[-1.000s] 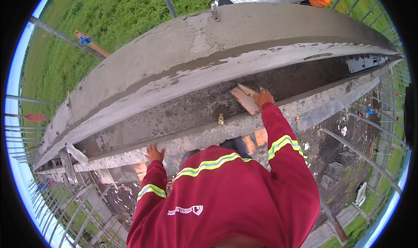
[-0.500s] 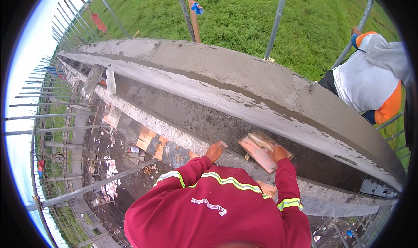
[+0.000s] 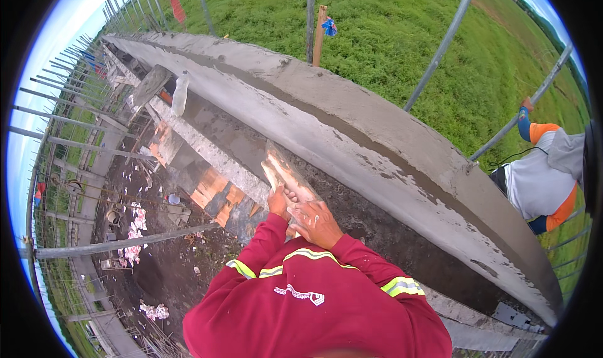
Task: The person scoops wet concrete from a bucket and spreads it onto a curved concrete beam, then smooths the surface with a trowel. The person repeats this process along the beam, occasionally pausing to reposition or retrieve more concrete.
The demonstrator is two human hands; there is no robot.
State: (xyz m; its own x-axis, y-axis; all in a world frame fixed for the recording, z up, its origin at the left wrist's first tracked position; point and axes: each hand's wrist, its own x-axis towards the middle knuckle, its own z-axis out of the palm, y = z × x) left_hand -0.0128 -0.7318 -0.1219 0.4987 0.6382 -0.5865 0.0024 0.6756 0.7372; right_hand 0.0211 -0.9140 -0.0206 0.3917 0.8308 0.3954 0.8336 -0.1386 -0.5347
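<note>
A wooden float (image 3: 292, 171), a flat board with a pale wooden bar along it and wet grey smears, is tilted over the trough in front of my chest. My left hand (image 3: 278, 201) is closed round the pale bar at its left side, fingertips showing. My right hand (image 3: 318, 223), back upward and flecked with mortar, grips the float's near end; its fingers bend over the board and some are hidden. Beyond the float runs the curved concrete wall (image 3: 352, 132), its inner face plastered and its top rim smeared with wet mortar.
A co-worker in a white and orange shirt (image 3: 543, 179) stands outside the wall, holding a metal pole (image 3: 527, 100). A clear plastic bottle (image 3: 180, 95) stands at the trough's left end. Scaffold tubes (image 3: 135, 245) and littered ground lie below left; wet mortar lines the trough (image 3: 377, 226).
The float has moved left and turned more lengthwise. My left hand, apart from it before, now grips its bar. My right hand has shifted to its near end. The view has swung right.
</note>
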